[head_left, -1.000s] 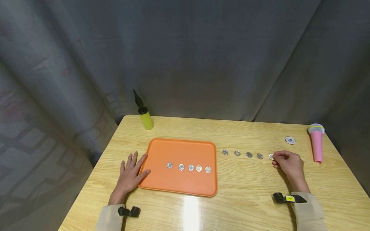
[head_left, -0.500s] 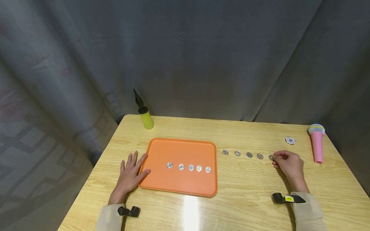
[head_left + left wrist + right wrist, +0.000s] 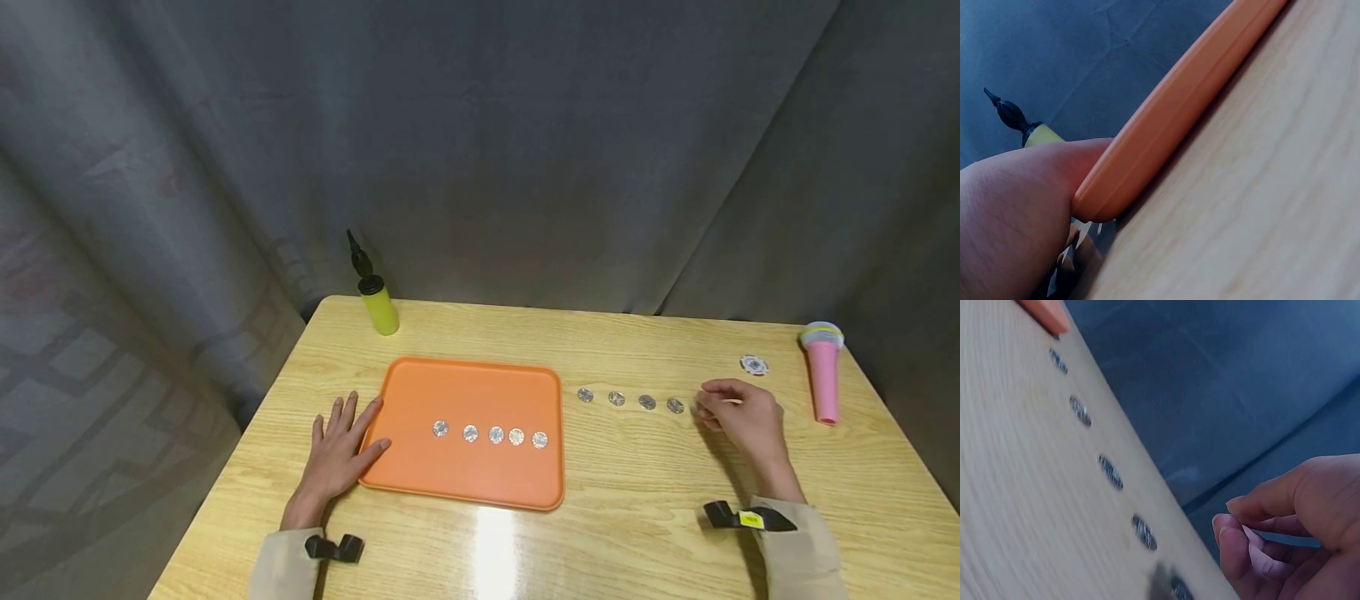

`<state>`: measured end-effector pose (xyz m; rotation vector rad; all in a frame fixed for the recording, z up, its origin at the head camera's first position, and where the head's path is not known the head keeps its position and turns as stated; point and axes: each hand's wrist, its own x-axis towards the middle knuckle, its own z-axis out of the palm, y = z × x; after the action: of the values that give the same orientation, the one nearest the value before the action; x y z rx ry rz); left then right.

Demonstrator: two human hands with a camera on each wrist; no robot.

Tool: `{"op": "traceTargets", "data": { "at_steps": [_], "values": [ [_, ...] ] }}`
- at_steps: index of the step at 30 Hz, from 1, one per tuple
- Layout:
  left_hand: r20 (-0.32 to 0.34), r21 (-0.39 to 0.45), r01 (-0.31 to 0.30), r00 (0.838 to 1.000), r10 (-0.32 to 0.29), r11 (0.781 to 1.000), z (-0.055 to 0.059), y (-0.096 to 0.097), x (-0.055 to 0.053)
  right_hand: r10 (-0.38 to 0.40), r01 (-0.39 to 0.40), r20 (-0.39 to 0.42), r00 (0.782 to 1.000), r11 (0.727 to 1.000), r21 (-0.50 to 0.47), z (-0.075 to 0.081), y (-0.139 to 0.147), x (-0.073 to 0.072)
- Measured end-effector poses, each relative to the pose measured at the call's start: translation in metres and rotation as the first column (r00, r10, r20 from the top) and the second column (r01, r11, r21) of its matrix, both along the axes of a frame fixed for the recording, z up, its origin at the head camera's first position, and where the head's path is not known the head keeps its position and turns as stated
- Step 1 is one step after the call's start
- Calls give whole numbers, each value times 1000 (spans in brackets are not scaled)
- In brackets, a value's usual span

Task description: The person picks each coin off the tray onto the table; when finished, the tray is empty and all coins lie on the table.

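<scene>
My left hand (image 3: pixel 335 454) lies spread at the left side of the orange tray (image 3: pixel 457 483), thumb over its rim and index fingertip at its edge. Several silvery coins (image 3: pixel 496 435) form a row inside the tray. To its right, another row of coins (image 3: pixel 617 399) lies on the table. My right hand (image 3: pixel 746 421) hovers at that row's right end, fingers loosely curled, thumb and index tips close together with nothing visible between them. The end coin (image 3: pixel 1180 589) lies on the table in the right wrist view; in the head view the hand covers it.
A white and red poker chip (image 3: pixel 753 365) lies behind the right hand. Farther right is a pink toy microphone (image 3: pixel 823 379). A yellow-green hand pump (image 3: pixel 381 312) with a black nozzle stands at the back left. Grey curtains (image 3: pixel 487 167) hang behind the table (image 3: pixel 637 517).
My right hand has let go of the end coin and shifted slightly up and left over it, hiding it from the head view. The left hand and the tray stay put.
</scene>
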<state>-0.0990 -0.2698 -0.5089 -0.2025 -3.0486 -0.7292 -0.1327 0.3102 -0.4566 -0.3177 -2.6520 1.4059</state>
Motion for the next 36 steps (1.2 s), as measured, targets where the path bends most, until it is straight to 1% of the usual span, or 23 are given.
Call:
{"op": "traceTargets", "data": {
  "at_steps": [5, 8, 15, 20, 22, 26, 29, 33, 36],
  "values": [
    [4, -2, 1, 1000, -1, 1000, 1, 0, 0, 55, -55, -38, 998, 998, 10, 9, -14, 3],
    [4, -1, 3, 1000, -3, 1000, 1, 0, 1, 86, -84, -53, 995, 996, 33, 13, -23, 4],
    [0, -3, 4, 1000, -4, 1000, 1, 0, 1, 146, -144, -34, 989, 988, 62, 19, -47, 7],
    [-4, -1, 2, 1000, -2, 1000, 0, 0, 1, 179, -178, -14, 984, 982, 68, 18, -64, 8],
    [-11, 0, 1, 1000, -1, 1000, 1, 0, 1, 202, -201, -9, 979, 978, 54, 17, -70, 8],
    [-21, -1, -1, 1000, 1, 1000, 2, 1, 1, 251, -251, 1, 968, 968, 13, 15, -83, 8],
    [-17, -7, -3, 1000, 2, 1000, 3, 1, 1, 282, -282, 7, 959, 959, -10, 13, -94, 8],
    [-10, -18, -3, 1000, 2, 1000, 4, 1, 1, 321, -320, 17, 947, 947, -12, 10, -109, 7],
    [-11, -21, -1, 1000, 1, 1000, 4, 1, 1, 353, -352, 3, 936, 936, -14, 9, -121, 8]
  ]
}}
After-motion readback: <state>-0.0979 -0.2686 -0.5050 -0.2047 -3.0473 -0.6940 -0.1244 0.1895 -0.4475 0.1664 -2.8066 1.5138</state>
